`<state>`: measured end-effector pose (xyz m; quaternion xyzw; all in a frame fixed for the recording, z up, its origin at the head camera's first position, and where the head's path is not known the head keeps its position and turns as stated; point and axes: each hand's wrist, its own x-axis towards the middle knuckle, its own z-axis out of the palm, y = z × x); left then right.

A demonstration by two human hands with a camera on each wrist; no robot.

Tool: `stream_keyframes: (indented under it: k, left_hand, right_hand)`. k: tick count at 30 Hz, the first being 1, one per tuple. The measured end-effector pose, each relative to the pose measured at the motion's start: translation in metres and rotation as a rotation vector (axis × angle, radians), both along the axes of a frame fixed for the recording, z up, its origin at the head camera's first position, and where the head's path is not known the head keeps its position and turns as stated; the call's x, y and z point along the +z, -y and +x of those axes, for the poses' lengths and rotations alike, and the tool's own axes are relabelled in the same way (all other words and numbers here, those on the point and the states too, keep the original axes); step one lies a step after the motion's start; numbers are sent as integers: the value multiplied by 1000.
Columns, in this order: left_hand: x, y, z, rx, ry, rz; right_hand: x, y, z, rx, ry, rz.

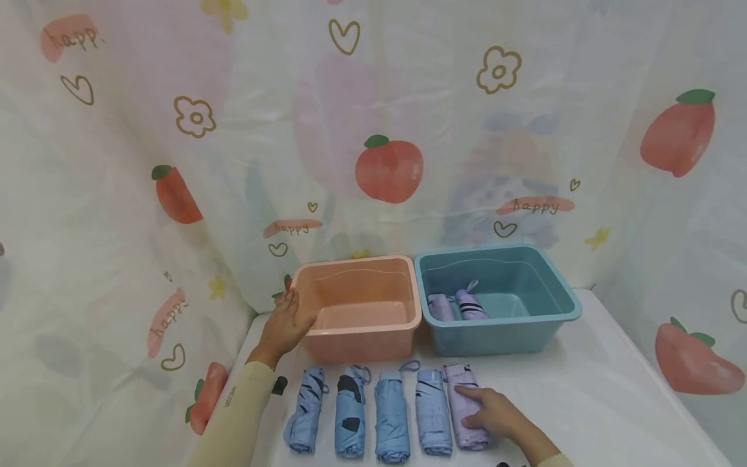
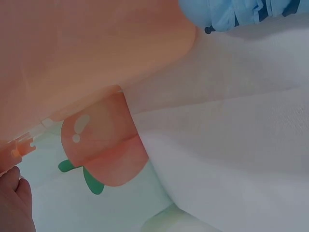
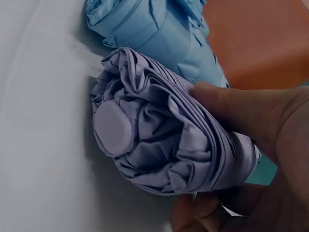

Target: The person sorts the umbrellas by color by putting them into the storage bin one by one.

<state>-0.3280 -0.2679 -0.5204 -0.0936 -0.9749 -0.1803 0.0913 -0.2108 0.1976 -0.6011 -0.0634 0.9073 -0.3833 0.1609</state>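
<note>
Lilac fabric wraps the folded umbrella (image 1: 465, 407) that the right hand (image 1: 496, 413) holds on the white table (image 1: 618, 395), thumb and fingers on opposite sides. Just left of that grip lies a blue umbrella (image 1: 434, 415), with three more blue umbrellas (image 1: 391, 418) farther left. Beyond the grip, a teal bin (image 1: 496, 340) holds two lilac umbrellas (image 1: 470, 306); to its left, the left hand (image 1: 283, 327), fingers extended, touches the peach bin (image 1: 362, 347).

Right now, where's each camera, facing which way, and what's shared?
Head: worn there, facing forward and down over peach bin, teal bin; left hand, right hand, sleeves show.
Left wrist: worn there, facing peach bin's outside and white table; fingers at lower left.
Right wrist: worn there, facing held lilac umbrella end-on; thumb, fingers show.
Shared: head and right wrist see that umbrella.
</note>
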Motion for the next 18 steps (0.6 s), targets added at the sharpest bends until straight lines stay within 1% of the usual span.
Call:
stream_keyframes:
  k: [5, 12, 15, 18]
  left_hand:
    - [-1, 0, -1, 0, 10, -6]
    - [-5, 2, -4, -8, -25, -10]
    - [-6, 2, -3, -10, -18, -13]
    - [-4, 2, -2, -16, -13, -6]
  right_hand:
    - [2, -1, -3, -14, 34, -7]
    - [9, -14, -3, 8, 17, -2]
    - [18, -23, -1, 18, 31, -7]
    - [34, -34, 3, 48, 38, -39]
